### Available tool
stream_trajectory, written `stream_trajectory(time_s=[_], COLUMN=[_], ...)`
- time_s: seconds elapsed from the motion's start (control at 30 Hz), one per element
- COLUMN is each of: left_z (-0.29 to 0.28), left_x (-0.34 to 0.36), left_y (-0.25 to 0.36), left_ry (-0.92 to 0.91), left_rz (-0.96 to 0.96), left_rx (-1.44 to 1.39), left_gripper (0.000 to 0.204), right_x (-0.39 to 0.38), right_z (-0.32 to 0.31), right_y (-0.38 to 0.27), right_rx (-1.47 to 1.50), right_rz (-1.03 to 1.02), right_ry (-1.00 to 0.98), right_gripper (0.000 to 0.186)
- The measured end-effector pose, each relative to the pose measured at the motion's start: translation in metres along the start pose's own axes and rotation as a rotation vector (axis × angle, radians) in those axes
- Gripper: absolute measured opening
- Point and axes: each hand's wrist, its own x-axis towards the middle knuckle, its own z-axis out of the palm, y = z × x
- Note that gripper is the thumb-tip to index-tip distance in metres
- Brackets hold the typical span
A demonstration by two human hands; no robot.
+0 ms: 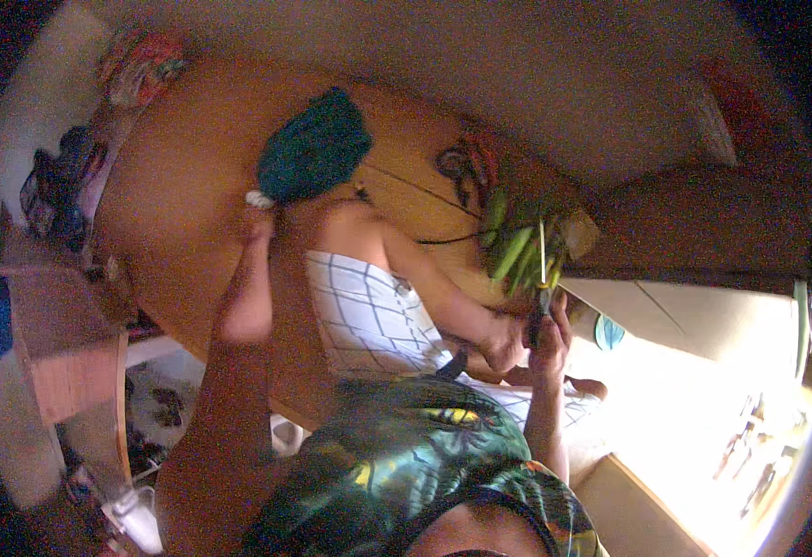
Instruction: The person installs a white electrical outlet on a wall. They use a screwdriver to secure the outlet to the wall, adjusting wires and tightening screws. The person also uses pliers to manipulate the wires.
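Note:
My left arm reaches forward, and my left hand (257, 223) is blurred, closed at the small white end of a dark teal bundle (320, 144). That bundle looks like a cloth or bag; its kind is not clear. On the right, my right hand (550, 339) grips the dark handle of what looks like a knife (542, 252); its thin, pale blade points away from me. Beside the blade lies a pile of long green vegetables (515, 255), too blurred to name exactly.
My bent leg (434, 283) in white checked cloth (369, 311) lies between my hands. A dark cord (448, 241) runs to the vegetables over the brown surface (174, 186). Dark cloth (58, 190) lies far left. Bright light comes from the right.

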Motion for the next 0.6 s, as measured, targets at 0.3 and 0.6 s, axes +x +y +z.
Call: stream_trajectory(time_s=[0.3, 0.6], left_z=[-0.114, -0.175], left_x=[-0.138, -0.262], left_y=[0.079, 0.198], left_ry=[0.040, -0.933], left_rz=[0.103, 0.043], left_rx=[-1.227, -1.822], left_gripper=[0.060, 0.053], right_x=[-0.010, -0.019], right_z=[-0.001, 0.028], right_y=[-0.011, -0.069], right_rx=[-0.292, -0.115], right_rz=[-0.060, -0.128], right_ry=[0.041, -0.162], right_gripper=[0.041, 0.041])
